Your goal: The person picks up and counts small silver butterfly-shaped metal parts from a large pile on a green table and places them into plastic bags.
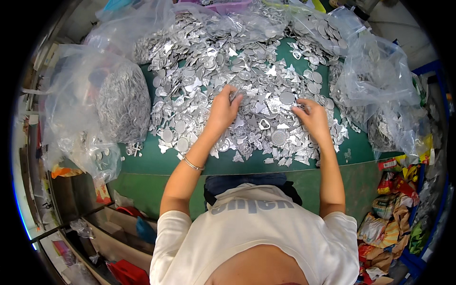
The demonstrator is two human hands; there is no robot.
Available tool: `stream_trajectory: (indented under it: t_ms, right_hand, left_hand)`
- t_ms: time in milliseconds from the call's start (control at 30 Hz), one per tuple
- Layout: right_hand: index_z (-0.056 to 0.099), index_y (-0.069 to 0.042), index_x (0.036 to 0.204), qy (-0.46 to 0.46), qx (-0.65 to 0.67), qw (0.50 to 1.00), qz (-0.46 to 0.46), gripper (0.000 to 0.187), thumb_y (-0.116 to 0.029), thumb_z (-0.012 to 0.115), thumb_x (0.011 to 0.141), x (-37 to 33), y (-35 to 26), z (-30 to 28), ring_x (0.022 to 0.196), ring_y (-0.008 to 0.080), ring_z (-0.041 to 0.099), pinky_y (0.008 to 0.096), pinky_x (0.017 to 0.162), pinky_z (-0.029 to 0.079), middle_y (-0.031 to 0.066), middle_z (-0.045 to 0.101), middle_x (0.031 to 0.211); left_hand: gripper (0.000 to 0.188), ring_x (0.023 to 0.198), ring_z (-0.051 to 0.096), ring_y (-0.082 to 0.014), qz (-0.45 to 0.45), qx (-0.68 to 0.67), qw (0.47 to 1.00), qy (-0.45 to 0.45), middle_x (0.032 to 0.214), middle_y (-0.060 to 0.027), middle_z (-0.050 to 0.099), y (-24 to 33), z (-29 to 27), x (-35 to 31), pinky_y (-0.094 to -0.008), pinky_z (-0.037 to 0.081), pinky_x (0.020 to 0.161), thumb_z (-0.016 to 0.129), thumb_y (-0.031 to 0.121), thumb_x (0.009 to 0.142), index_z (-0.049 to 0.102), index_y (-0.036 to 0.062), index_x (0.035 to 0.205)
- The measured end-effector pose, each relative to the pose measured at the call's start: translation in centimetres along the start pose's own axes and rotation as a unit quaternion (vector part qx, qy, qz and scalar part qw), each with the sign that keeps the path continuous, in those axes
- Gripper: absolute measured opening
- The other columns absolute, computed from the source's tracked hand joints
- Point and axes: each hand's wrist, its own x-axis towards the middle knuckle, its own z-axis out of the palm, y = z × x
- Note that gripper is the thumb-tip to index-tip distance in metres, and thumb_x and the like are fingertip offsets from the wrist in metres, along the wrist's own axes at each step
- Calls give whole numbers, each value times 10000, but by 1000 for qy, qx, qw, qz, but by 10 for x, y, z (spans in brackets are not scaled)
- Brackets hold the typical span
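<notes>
A wide heap of small silver-grey metal charms covers the green table. Among them are flat discs, star-like shapes and openwork pieces. My left hand is at the middle of the heap, its fingers curled toward the thumb; whatever lies between them is too small to name. To its right, my right hand rests at the heap with thumb and forefinger apart. A round grey disc lies just left of its fingertips. Between my hands sits a pale charm with an opening.
A clear plastic bag of grey metal rings stands at the left. More clear bags with metal pieces crowd the right side. A purple tray is at the far edge. Colourful packets are piled lower right, beige bins lower left.
</notes>
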Motion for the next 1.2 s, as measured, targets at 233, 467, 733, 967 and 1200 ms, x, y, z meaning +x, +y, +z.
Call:
stream_trajectory:
  t_ms: [233, 467, 733, 967, 1200]
  right_hand:
    - [610, -18, 832, 41, 29, 998, 36, 190, -167, 685, 739, -13, -4, 1, 590, 259, 570, 344, 499, 428, 117, 599, 830]
    - [474, -38, 808, 80, 741, 633, 209, 101, -138, 478, 818, -21, 23, -42, 525, 152, 469, 218, 371, 280, 71, 508, 664]
    - [538, 9, 922, -6, 558, 792, 246, 175, -145, 457, 905, -24, 25, -50, 450, 126, 403, 248, 400, 300, 5, 424, 598]
    - [624, -7, 985, -7, 153, 975, 159, 186, -105, 540, 852, -45, 22, -65, 648, 71, 468, 205, 579, 369, 26, 565, 726]
    - [625, 10, 913, -66, 69, 984, 152, 182, -135, 526, 865, -64, 14, -60, 659, 193, 569, 306, 633, 434, 113, 631, 783]
  left_hand:
    - [216, 766, 609, -163, -229, -568, 777, -149, 929, -105, 631, 43, 5, 6, -223, 449, 504, 501, 45, 830, 511, 18, 1045]
    - [342, 766, 581, -292, 142, 53, 982, -109, 889, -96, 534, 42, 42, 4, -368, 463, 655, 698, 192, 722, 572, 108, 1029]
    - [175, 680, 551, -195, 167, -45, 977, -124, 848, -55, 543, 32, 50, 19, -296, 430, 571, 660, 164, 779, 534, 60, 840]
    - [269, 681, 387, -90, -266, -732, 595, -198, 823, -29, 430, 39, 12, 11, -179, 289, 455, 534, 139, 880, 475, -9, 1097]
    - [278, 693, 485, -114, -344, -789, 500, -98, 841, -56, 492, 37, 10, -25, -223, 500, 637, 544, 128, 878, 501, -20, 1109]
